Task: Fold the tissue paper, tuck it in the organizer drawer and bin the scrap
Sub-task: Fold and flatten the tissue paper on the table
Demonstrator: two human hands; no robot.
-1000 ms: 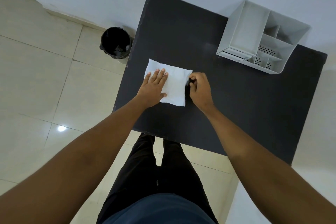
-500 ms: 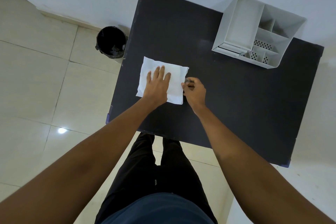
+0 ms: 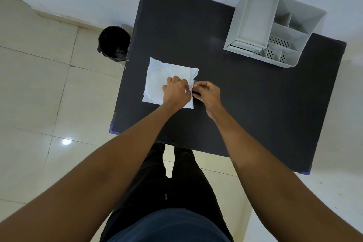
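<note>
A white tissue paper (image 3: 161,80) lies flat on the black table (image 3: 255,108), near its left side. My left hand (image 3: 176,93) rests on the tissue's right half, fingers curled and pinching its right edge, which lifts and crumples a little. My right hand (image 3: 207,92) sits just right of the tissue, fingertips closed on a small greyish scrap (image 3: 195,82) at that edge. The white organizer (image 3: 275,27) stands at the table's far right, its drawer (image 3: 243,47) at the lower front, apparently shut.
A black bin (image 3: 114,43) with a dark liner stands on the tiled floor just left of the table's far left side. A white wall runs behind the table. My legs are at the table's near edge.
My left hand went from lying flat with spread fingers to curled and pinching the tissue's right edge. My right hand stayed at that edge, and the tissue's right corner has crumpled.
</note>
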